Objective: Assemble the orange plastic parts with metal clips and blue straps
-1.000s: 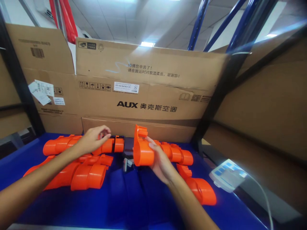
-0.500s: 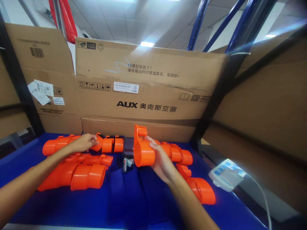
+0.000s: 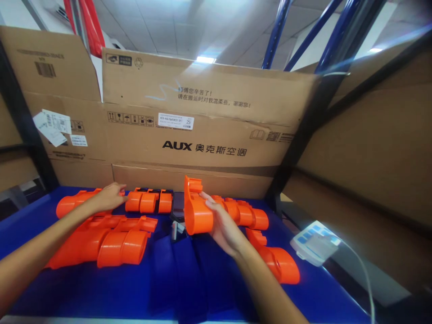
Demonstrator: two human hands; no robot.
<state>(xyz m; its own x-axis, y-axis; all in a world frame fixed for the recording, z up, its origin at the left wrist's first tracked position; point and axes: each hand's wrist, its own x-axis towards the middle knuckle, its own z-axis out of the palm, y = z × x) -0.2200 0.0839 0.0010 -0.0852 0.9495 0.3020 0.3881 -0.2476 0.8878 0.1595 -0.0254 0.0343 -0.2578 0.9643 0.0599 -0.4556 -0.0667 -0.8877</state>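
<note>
My right hand (image 3: 222, 222) is wrapped round an orange plastic ring-shaped part (image 3: 199, 217), held up over the middle of the table with its narrow clip-like end on top. My left hand (image 3: 113, 196) has its fingers apart and holds nothing. It hovers beside a row of orange ring pieces with black strips (image 3: 147, 202) at the back, left of centre. Beneath and behind that hand lie more orange ring parts (image 3: 72, 206). A dark flat phone-like object (image 3: 178, 204) is at the right end of the row, partly behind the raised part.
On the blue tabletop (image 3: 128, 292), orange parts (image 3: 121, 247) lie front left, and others (image 3: 283, 265) at right. A small grey piece (image 3: 177, 230) sits mid-table near dark blue strips (image 3: 189, 274). A white corded device (image 3: 315, 243) stands right. Cardboard (image 3: 202, 117) walls the back.
My left hand has let go of the leftmost orange piece in the back row, now upright beside the others, and moved left. My right hand still holds its part; the view shifted slightly.
</note>
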